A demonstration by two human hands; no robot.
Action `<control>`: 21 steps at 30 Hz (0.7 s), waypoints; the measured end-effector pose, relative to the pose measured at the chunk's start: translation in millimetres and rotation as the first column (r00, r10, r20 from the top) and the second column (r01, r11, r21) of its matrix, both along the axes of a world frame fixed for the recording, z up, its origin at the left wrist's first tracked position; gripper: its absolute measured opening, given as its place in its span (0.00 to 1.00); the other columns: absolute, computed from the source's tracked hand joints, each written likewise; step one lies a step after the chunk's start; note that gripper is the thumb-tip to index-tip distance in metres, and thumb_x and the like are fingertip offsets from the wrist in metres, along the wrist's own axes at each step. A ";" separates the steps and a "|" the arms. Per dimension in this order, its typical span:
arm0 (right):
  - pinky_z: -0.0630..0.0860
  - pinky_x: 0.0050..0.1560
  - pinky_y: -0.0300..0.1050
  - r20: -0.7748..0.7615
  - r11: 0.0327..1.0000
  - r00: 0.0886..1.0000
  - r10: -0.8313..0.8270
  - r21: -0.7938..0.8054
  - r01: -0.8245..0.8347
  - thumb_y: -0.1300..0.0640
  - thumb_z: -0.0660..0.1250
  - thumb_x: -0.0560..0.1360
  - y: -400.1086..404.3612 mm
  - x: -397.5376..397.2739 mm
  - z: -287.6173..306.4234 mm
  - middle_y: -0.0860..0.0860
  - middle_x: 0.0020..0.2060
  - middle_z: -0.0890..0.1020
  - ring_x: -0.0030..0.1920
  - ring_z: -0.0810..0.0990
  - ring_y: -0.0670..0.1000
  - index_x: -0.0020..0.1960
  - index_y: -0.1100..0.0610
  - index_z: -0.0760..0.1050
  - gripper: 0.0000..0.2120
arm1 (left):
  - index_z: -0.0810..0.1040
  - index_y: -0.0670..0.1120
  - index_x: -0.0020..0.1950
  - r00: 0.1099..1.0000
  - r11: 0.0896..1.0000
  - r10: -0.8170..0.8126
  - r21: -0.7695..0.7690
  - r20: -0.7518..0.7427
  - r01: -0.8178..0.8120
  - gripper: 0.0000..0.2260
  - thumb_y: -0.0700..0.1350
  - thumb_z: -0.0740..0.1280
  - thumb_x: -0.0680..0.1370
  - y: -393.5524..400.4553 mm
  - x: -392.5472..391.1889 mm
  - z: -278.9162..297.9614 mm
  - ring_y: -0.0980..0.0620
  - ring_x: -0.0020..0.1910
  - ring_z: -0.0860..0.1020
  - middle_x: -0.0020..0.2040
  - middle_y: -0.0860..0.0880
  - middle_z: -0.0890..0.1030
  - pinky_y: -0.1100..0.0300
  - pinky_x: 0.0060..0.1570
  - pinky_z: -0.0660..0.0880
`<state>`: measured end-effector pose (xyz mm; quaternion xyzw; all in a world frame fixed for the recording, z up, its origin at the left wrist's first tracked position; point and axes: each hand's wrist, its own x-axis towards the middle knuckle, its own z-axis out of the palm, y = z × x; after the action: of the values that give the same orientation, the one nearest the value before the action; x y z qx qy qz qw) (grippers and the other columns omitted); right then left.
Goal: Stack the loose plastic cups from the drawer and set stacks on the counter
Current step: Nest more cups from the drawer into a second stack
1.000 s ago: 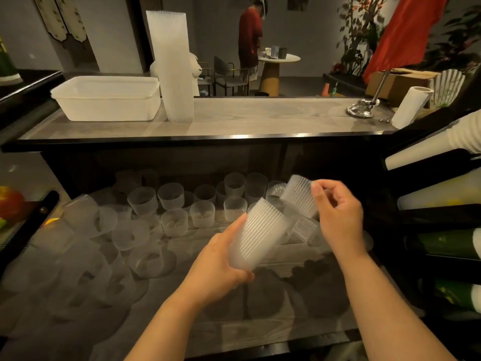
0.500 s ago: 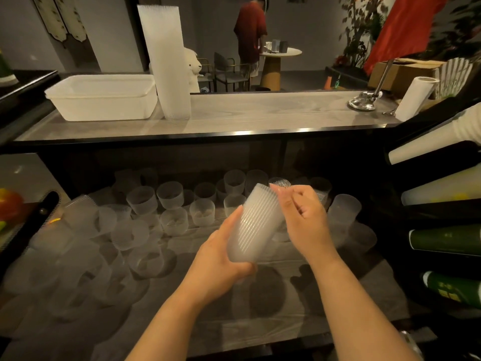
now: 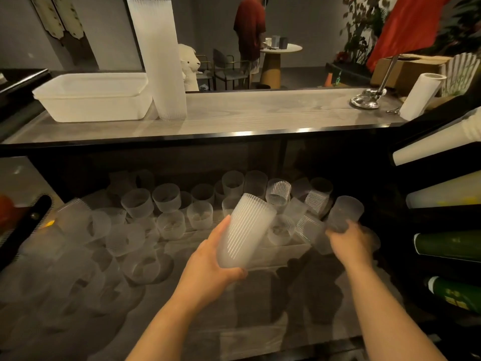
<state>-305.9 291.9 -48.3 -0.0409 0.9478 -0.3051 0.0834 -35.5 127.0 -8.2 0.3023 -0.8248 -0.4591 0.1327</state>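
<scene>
Cups crowd the drawer [image 3: 182, 321] under a pale counter [image 3: 260, 113].
Left hand [image 3: 208, 272] clamps a short stack [image 3: 244, 230]; right hand [image 3: 351, 246] curls round a cup [image 3: 343, 213] at the drawer's right edge.

grey walls [image 3: 109, 29] | round table [image 3: 281, 49] | chairs [image 3: 229, 67] | dim light

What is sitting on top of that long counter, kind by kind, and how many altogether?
Tall stack of ribbed translucent plastic cups: 1
White rectangular plastic tub: 1
White paper towel roll: 1
Shiny metal stand base with a rod: 1
Total on the grey wood-grain counter: 4
</scene>
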 end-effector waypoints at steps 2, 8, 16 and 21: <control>0.74 0.59 0.56 0.089 0.993 0.994 0.066 0.088 -0.074 0.47 0.68 0.74 4.4 -11.1 -21.5 0.62 0.63 0.77 0.63 0.75 0.64 0.71 0.56 0.68 0.28 | 0.49 0.79 0.69 1.000 1.000 -0.003 0.013 0.017 0.003 0.48 0.51 0.78 0.65 0.4 -2.9 -3.3 0.56 0.54 0.73 0.60 0.63 0.67 0.51 0.51 0.80; 0.76 0.55 0.51 0.103 0.990 0.987 0.126 0.052 -0.132 0.53 0.68 0.76 14.6 -21.3 -48.0 0.59 0.60 0.80 0.57 0.80 0.61 0.68 0.57 0.72 0.21 | 0.49 0.78 0.70 0.999 0.999 -0.017 0.034 0.036 0.016 0.48 0.52 0.78 0.64 -1.1 -6.6 -7.2 0.54 0.56 0.73 0.62 0.59 0.69 0.50 0.52 0.79; 0.79 0.52 0.56 -0.048 0.991 0.999 -0.006 -0.135 -0.001 0.50 0.67 0.78 30.0 0.1 -22.8 0.54 0.50 0.84 0.47 0.82 0.58 0.57 0.53 0.80 0.11 | 0.50 0.78 0.70 0.998 0.998 -0.040 0.048 0.044 0.038 0.47 0.52 0.77 0.64 -2.1 -6.9 -7.1 0.53 0.55 0.74 0.61 0.58 0.69 0.49 0.51 0.80; 0.75 0.52 0.50 -0.279 0.914 0.960 -0.038 -0.397 -0.079 0.53 0.66 0.79 17.6 9.7 40.8 0.53 0.49 0.83 0.53 0.80 0.56 0.56 0.56 0.81 0.10 | 0.50 0.79 0.69 0.997 0.996 -0.069 0.057 0.047 0.066 0.47 0.51 0.77 0.64 0.4 -6.3 -0.9 0.54 0.55 0.73 0.60 0.59 0.69 0.50 0.52 0.80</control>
<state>-296.2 309.5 -7.5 -0.1101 0.8658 -0.4846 -0.0588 -41.8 127.4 -9.1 0.2890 -0.8244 -0.4786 0.0885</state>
